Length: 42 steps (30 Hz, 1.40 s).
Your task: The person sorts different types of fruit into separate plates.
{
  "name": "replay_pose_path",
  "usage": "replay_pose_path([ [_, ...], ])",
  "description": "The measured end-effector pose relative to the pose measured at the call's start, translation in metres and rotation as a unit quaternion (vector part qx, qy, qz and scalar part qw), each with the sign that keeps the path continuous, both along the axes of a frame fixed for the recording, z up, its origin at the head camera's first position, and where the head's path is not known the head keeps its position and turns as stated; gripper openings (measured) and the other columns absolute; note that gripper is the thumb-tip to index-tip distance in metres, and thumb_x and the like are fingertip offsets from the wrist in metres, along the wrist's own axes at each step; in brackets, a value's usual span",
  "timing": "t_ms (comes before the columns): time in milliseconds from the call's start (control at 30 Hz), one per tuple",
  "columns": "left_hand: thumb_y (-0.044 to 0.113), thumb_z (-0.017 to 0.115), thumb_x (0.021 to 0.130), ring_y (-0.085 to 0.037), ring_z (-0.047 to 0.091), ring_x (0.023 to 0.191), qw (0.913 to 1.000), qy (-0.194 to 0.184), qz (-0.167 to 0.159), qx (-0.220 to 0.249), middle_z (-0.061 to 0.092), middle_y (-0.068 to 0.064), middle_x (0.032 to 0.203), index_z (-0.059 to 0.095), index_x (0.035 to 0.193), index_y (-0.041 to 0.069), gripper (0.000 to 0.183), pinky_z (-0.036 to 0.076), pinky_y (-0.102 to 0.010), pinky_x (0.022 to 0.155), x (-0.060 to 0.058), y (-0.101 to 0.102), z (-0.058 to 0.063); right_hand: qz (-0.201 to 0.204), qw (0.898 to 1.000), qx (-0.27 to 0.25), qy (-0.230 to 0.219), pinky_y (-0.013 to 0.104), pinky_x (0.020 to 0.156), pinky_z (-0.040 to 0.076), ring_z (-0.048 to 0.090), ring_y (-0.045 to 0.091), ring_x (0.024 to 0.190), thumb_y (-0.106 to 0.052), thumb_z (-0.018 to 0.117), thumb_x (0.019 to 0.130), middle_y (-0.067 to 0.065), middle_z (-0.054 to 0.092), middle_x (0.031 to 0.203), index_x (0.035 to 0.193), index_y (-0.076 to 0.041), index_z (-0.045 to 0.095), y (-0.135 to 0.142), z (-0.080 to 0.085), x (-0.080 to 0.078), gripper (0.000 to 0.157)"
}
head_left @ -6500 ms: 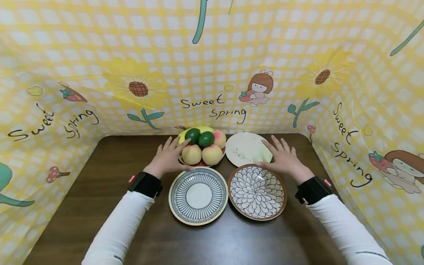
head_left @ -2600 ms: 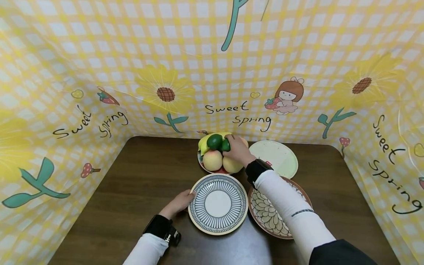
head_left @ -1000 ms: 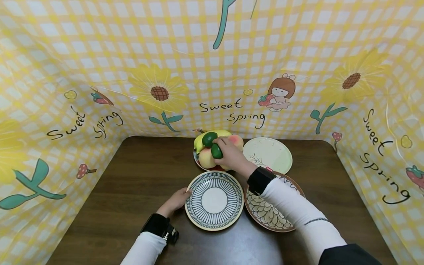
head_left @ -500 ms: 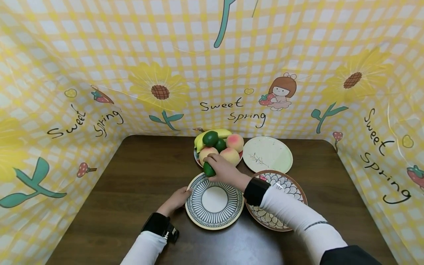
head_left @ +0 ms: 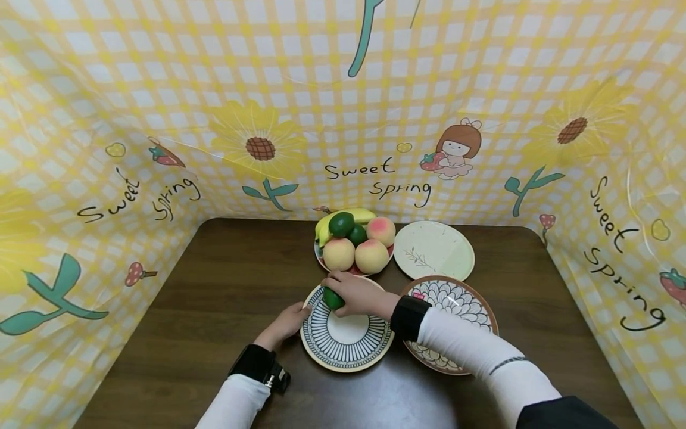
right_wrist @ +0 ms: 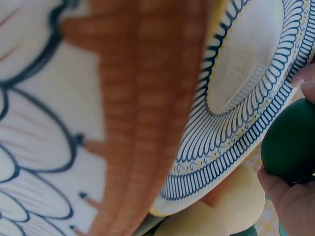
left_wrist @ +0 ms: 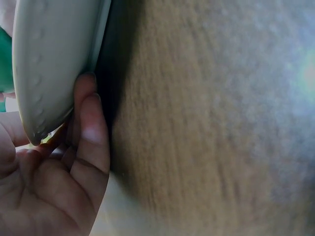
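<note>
My right hand (head_left: 360, 295) grips a smooth, dark green oval fruit (head_left: 332, 299) over the upper left of the blue-and-white striped plate (head_left: 348, 351). In the right wrist view the green fruit (right_wrist: 290, 140) sits between thumb and fingers, close over the plate's patterned rim (right_wrist: 216, 155). My left hand (head_left: 289, 320) pinches the same plate at its left edge. The left wrist view shows fingers (left_wrist: 91, 123) tucked beneath the pale plate (left_wrist: 59, 54), thumb on the rim side. Two more green fruits (head_left: 341, 224) lie on the fruit pile behind.
Behind the striped plate, a red-patterned plate (head_left: 320, 256) holds bananas (head_left: 324, 231), several peaches (head_left: 371, 256) and the green fruits. A pale green plate (head_left: 439, 250) stands at back right. Under my right forearm lies a brown-rimmed flower-patterned plate (head_left: 455, 298). Checked cloth (head_left: 300, 119) walls the table's back and sides.
Both hands were spread over the plates at first. My left hand then took the striped plate's edge; my right took a green fruit from the pile and brought it nearer, over that plate.
</note>
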<state>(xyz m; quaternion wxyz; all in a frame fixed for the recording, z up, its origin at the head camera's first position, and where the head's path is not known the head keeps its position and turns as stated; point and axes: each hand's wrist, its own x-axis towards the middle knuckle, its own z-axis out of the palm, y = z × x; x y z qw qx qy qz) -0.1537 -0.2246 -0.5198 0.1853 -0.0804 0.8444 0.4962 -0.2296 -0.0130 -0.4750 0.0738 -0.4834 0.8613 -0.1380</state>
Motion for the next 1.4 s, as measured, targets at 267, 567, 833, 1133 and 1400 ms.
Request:
replay_pose_path([
  [267, 0.020, 0.038, 0.110, -0.009, 0.058, 0.078, 1.0000, 0.005, -0.008, 0.002, 0.067, -0.012, 0.096, 0.055, 0.131, -0.010, 0.040, 0.045, -0.024, 0.074, 0.002, 0.002, 0.003, 0.001, 1.000, 0.023, -0.007, 0.034, 0.102, 0.052, 0.060, 0.022, 0.119, -0.028, 0.082, 0.087, 0.012, 0.056, 0.138, 0.143, -0.011, 0.054, -0.005, -0.008, 0.002, 0.065],
  [567, 0.017, 0.039, 0.110, -0.008, 0.054, 0.069, 1.0000, 0.006, 0.003, 0.005, 0.064, -0.007, 0.087, 0.055, 0.130, -0.011, 0.038, 0.044, -0.024, 0.067, 0.003, 0.003, 0.005, 0.000, 0.999, 0.036, 0.005, 0.034, 0.102, 0.052, 0.061, 0.022, 0.122, -0.042, 0.084, 0.084, 0.011, 0.056, 0.139, 0.146, -0.013, 0.052, -0.004, -0.019, 0.001, 0.075],
  [833, 0.019, 0.039, 0.110, -0.010, 0.056, 0.073, 1.0000, 0.001, 0.005, 0.003, 0.066, -0.011, 0.092, 0.055, 0.132, -0.010, 0.040, 0.045, -0.025, 0.069, 0.003, 0.003, 0.004, 0.008, 0.999, 0.039, 0.004, 0.034, 0.103, 0.052, 0.060, 0.021, 0.121, -0.047, 0.085, 0.081, 0.010, 0.057, 0.137, 0.145, -0.013, 0.051, -0.004, -0.021, 0.000, 0.080],
  [1133, 0.021, 0.039, 0.110, -0.012, 0.060, 0.084, 1.0000, -0.004, 0.008, -0.001, 0.067, -0.014, 0.103, 0.056, 0.133, -0.008, 0.041, 0.045, -0.024, 0.076, 0.001, 0.002, 0.004, 0.005, 0.999, 0.039, -0.008, 0.035, 0.106, 0.050, 0.058, 0.021, 0.125, -0.048, 0.084, 0.080, 0.010, 0.056, 0.140, 0.145, -0.013, 0.051, -0.003, -0.023, 0.000, 0.081],
  [1400, 0.021, 0.040, 0.110, -0.012, 0.059, 0.085, 1.0000, 0.006, 0.000, -0.002, 0.067, -0.015, 0.103, 0.057, 0.131, -0.009, 0.040, 0.045, -0.025, 0.077, 0.002, 0.002, 0.004, 0.001, 0.999, 0.038, -0.012, 0.037, 0.108, 0.050, 0.057, 0.023, 0.129, -0.049, 0.084, 0.081, 0.011, 0.054, 0.144, 0.146, -0.014, 0.050, -0.004, -0.024, 0.000, 0.081],
])
